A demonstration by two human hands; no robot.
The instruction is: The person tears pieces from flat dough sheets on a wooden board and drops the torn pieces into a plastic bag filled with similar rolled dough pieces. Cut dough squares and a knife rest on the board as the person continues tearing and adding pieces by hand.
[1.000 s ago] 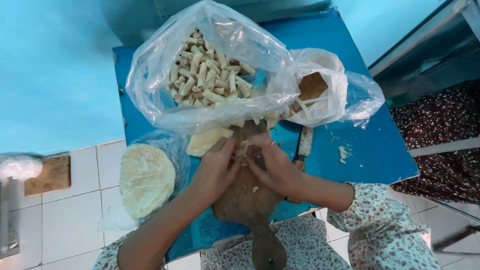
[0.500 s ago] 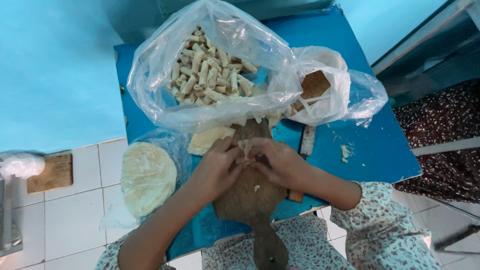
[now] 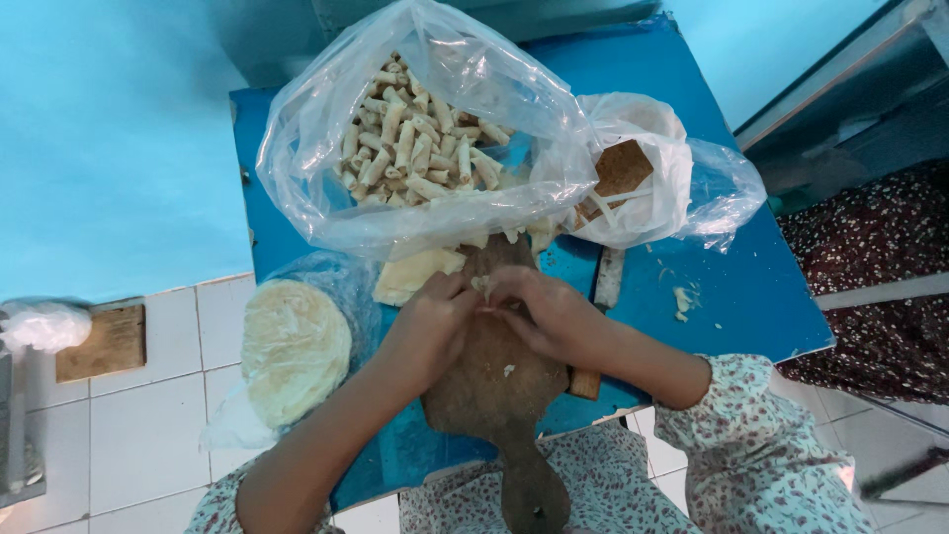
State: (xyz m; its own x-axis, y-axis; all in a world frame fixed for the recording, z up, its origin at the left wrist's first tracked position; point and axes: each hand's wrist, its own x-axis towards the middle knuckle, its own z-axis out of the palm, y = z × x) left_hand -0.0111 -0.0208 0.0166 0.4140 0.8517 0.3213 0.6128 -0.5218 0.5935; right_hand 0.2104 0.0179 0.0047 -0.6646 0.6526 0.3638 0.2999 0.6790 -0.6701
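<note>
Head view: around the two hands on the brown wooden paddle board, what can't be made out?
- Pale piece between left hand and right hand: mostly hidden by fingers, shape unclear.
- Brown wooden paddle board: far end under the clear plastic bag of pale rolls.
- Knife: handle hidden by right forearm.
- Brown block in the white bag: veiled by plastic.

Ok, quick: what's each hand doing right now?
Left hand: fingers curled on a small pale piece of dough over the wooden board.
Right hand: pinching the same piece.
</note>
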